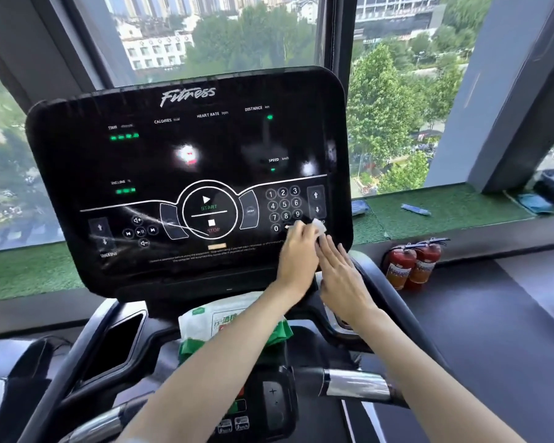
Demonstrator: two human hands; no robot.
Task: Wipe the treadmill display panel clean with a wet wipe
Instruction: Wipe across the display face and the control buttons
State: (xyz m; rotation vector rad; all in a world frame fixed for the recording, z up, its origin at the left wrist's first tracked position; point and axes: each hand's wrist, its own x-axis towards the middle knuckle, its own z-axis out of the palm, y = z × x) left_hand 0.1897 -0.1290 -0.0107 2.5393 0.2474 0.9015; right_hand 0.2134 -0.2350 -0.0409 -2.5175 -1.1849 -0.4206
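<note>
1. The left hand (296, 254) is pinching the wet wipe (320, 227), at its fingertips, on the "Fitness" display panel (141, 161), below keypad (283, 204) digit 9.
2. The right hand (341, 276) is lying alongside, fingers straight, gripping nothing.

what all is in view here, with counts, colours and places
glossy treadmill display panel: one, black, centre, before the window
crumpled wet wipe: one, white, on the panel's lower right by the keypad
plastic wipes pack: one, white and green, below the panel
metal fire extinguishers: two, red, standing at right below the green turf sill
small plastic tube: one, blue, on that sill
left hand: one, holds the wipe
right hand: one, fingers straight, beside the left
</note>
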